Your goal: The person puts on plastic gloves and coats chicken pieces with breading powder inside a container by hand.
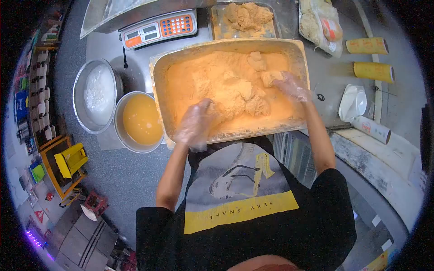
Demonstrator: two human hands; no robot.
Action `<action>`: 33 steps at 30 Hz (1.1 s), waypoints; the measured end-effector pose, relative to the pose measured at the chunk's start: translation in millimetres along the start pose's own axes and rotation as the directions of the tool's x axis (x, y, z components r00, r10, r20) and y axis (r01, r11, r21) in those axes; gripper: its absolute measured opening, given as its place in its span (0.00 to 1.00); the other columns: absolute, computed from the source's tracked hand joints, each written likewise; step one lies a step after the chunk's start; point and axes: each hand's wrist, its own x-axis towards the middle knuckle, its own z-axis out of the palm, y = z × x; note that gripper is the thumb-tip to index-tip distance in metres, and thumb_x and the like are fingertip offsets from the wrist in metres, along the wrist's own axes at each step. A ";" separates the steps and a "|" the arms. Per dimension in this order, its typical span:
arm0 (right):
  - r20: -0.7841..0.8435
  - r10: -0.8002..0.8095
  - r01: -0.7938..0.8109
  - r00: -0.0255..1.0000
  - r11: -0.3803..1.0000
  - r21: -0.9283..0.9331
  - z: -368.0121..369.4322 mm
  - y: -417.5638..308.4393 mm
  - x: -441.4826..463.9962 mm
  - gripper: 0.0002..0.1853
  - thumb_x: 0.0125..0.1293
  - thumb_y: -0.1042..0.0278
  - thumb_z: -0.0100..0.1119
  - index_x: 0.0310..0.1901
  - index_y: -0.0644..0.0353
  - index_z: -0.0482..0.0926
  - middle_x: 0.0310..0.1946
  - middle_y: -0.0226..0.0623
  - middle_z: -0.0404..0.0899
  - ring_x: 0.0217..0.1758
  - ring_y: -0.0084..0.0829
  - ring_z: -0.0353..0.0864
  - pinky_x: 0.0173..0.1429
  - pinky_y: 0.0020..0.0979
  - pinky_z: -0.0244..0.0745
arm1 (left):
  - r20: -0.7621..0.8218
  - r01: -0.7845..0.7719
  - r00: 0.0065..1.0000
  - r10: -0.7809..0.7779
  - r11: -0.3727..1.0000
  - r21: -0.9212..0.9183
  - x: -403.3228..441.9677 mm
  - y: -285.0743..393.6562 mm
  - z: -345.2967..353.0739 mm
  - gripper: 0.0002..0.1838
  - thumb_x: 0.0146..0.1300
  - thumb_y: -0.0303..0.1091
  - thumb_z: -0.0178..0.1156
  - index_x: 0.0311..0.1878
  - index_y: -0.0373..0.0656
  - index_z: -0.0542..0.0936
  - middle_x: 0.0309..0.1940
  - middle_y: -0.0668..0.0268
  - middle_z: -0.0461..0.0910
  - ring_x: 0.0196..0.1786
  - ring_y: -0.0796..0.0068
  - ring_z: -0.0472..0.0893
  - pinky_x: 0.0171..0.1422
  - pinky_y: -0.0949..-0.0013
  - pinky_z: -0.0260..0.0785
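A large rectangular tub (305, 67) holds orange breading flour (190, 79), with several flour-coated pieces (257, 106) heaped in its middle and right. My left hand (196, 123), in a clear plastic glove, is at the tub's front left; its curved fingers touch the flour and nothing shows in them. On the right side of the tub, my gloved right hand (294, 87) is closed on a flour-coated piece (270, 78), its fingers over the piece's right end. Another coated piece (257, 61) lies just behind it. What is under the coating is hidden.
Left of the tub stand a metal bowl of yellow liquid (142, 119) and a metal bowl of whitish liquid (97, 95). Behind are a digital scale (159, 30) and a tray (276, 34) of coated pieces. Bagged food (321, 27) and yellow rolls (373, 71) lie rightward.
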 end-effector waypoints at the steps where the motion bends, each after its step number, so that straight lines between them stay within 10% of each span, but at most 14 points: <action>1: 0.079 0.081 -0.102 0.994 0.947 0.306 8.2 10.7 -0.4 0.19 0.66 0.60 0.57 0.56 0.57 0.75 0.44 0.42 0.82 0.45 0.36 0.81 0.61 0.42 0.69 | -0.059 -0.024 0.998 0.017 0.993 -0.114 -2.2 -13.5 -2.3 0.16 0.58 0.34 0.60 0.48 0.37 0.77 0.39 0.48 0.82 0.46 0.51 0.82 0.51 0.53 0.74; 3: 0.175 0.135 -0.213 0.975 0.789 0.576 37.8 32.0 5.2 0.19 0.65 0.61 0.57 0.57 0.55 0.75 0.41 0.41 0.82 0.42 0.34 0.81 0.61 0.43 0.69 | -0.203 -0.150 0.971 0.129 0.984 -0.094 -5.6 -36.8 -10.8 0.14 0.61 0.34 0.59 0.47 0.39 0.79 0.38 0.47 0.82 0.45 0.52 0.83 0.49 0.55 0.74; 6: 0.141 -0.331 0.310 0.933 0.938 0.154 102.6 61.3 36.9 0.17 0.65 0.62 0.57 0.54 0.55 0.76 0.34 0.43 0.81 0.34 0.34 0.81 0.55 0.36 0.73 | -0.317 -0.143 0.936 0.152 0.988 0.053 -10.3 -43.1 -18.9 0.12 0.63 0.36 0.58 0.45 0.40 0.82 0.37 0.48 0.82 0.44 0.53 0.83 0.47 0.58 0.74; 9: -0.032 -0.387 0.382 0.922 0.918 -0.102 135.1 47.9 50.0 0.18 0.68 0.61 0.54 0.56 0.60 0.73 0.37 0.47 0.81 0.37 0.38 0.82 0.53 0.31 0.74 | -0.352 0.016 0.936 0.021 0.995 0.102 -23.0 -20.5 -44.9 0.12 0.64 0.36 0.56 0.45 0.41 0.82 0.39 0.49 0.82 0.44 0.52 0.82 0.50 0.58 0.73; 10: -0.123 -0.152 0.191 0.981 0.873 0.449 127.5 31.6 43.4 0.21 0.68 0.62 0.54 0.59 0.62 0.70 0.38 0.49 0.81 0.39 0.43 0.82 0.53 0.33 0.75 | -0.351 0.079 0.936 -0.026 0.987 0.137 -25.3 -14.7 -50.8 0.13 0.65 0.37 0.55 0.47 0.41 0.82 0.41 0.48 0.82 0.46 0.51 0.82 0.52 0.58 0.72; 11: -0.064 0.106 0.002 0.992 0.508 0.861 119.5 17.4 36.6 0.24 0.68 0.63 0.55 0.62 0.64 0.68 0.38 0.52 0.81 0.40 0.47 0.82 0.53 0.36 0.75 | -0.350 0.089 0.936 -0.038 0.987 0.131 -25.7 -21.0 -47.8 0.13 0.65 0.37 0.55 0.47 0.41 0.82 0.41 0.48 0.82 0.46 0.51 0.82 0.52 0.58 0.72; 12: -0.056 0.101 -0.004 0.993 0.511 0.860 118.4 19.0 36.2 0.24 0.68 0.63 0.55 0.62 0.64 0.68 0.38 0.52 0.81 0.40 0.47 0.82 0.53 0.36 0.75 | -0.420 -0.033 0.903 0.094 0.988 0.149 -25.1 -27.1 -45.3 0.11 0.63 0.34 0.56 0.44 0.40 0.81 0.40 0.48 0.81 0.45 0.50 0.81 0.49 0.56 0.72; 14: -0.300 -0.109 0.179 0.948 0.960 0.216 114.5 22.1 37.1 0.32 0.63 0.64 0.61 0.66 0.66 0.62 0.39 0.55 0.81 0.43 0.50 0.83 0.50 0.40 0.77 | -0.492 -0.137 0.846 0.207 0.975 0.175 -20.6 -37.3 -41.9 0.09 0.61 0.31 0.57 0.42 0.38 0.79 0.39 0.49 0.81 0.44 0.48 0.80 0.47 0.55 0.73; 16: -0.370 -0.130 0.243 0.920 0.929 0.279 123.6 19.3 51.5 0.32 0.62 0.65 0.63 0.66 0.64 0.63 0.40 0.56 0.81 0.42 0.51 0.83 0.48 0.42 0.77 | -0.057 0.004 0.998 0.012 0.961 0.276 -8.8 -35.7 -42.0 0.17 0.69 0.38 0.47 0.50 0.38 0.79 0.48 0.48 0.79 0.55 0.52 0.78 0.60 0.55 0.69; 19: -0.345 -0.099 0.194 0.933 0.948 0.251 115.8 2.7 51.5 0.34 0.60 0.68 0.64 0.68 0.59 0.62 0.44 0.58 0.80 0.44 0.53 0.82 0.48 0.44 0.77 | 0.056 -0.062 0.997 0.056 0.992 0.114 9.8 -57.8 -9.2 0.18 0.65 0.37 0.52 0.54 0.38 0.76 0.51 0.47 0.77 0.59 0.52 0.75 0.63 0.56 0.67; 26: -0.332 -0.330 0.304 0.884 0.944 -0.129 101.8 -9.9 46.6 0.34 0.62 0.84 0.48 0.71 0.53 0.61 0.55 0.52 0.77 0.55 0.45 0.79 0.56 0.38 0.74 | -0.055 -0.341 0.887 0.458 0.731 0.591 19.6 -76.3 25.4 0.29 0.60 0.30 0.55 0.67 0.42 0.67 0.63 0.45 0.68 0.62 0.56 0.73 0.65 0.59 0.68; 29: -0.194 -0.391 0.431 0.900 0.864 0.259 119.5 8.0 58.6 0.33 0.64 0.82 0.46 0.71 0.51 0.60 0.56 0.56 0.76 0.56 0.53 0.77 0.58 0.42 0.72 | 0.061 0.064 0.995 -0.077 0.979 0.194 26.5 -51.1 3.0 0.29 0.58 0.32 0.57 0.65 0.42 0.71 0.59 0.44 0.73 0.60 0.55 0.76 0.62 0.57 0.70; 32: 0.091 -0.162 0.167 0.983 0.984 -0.059 90.8 -22.2 47.4 0.31 0.67 0.80 0.44 0.71 0.50 0.61 0.59 0.54 0.75 0.56 0.50 0.78 0.61 0.39 0.71 | 0.222 0.203 0.966 -0.135 0.924 -0.324 35.0 -30.5 -10.3 0.23 0.54 0.34 0.63 0.54 0.40 0.80 0.44 0.49 0.83 0.48 0.58 0.83 0.53 0.60 0.74; 33: 0.091 -0.153 0.159 0.984 0.986 -0.057 93.7 -19.6 47.7 0.31 0.67 0.80 0.44 0.71 0.50 0.61 0.59 0.54 0.75 0.56 0.50 0.78 0.61 0.39 0.71 | 0.168 0.121 0.982 -0.085 0.969 -0.215 40.5 -32.8 -5.4 0.20 0.55 0.34 0.62 0.53 0.41 0.81 0.42 0.49 0.84 0.44 0.61 0.84 0.50 0.61 0.74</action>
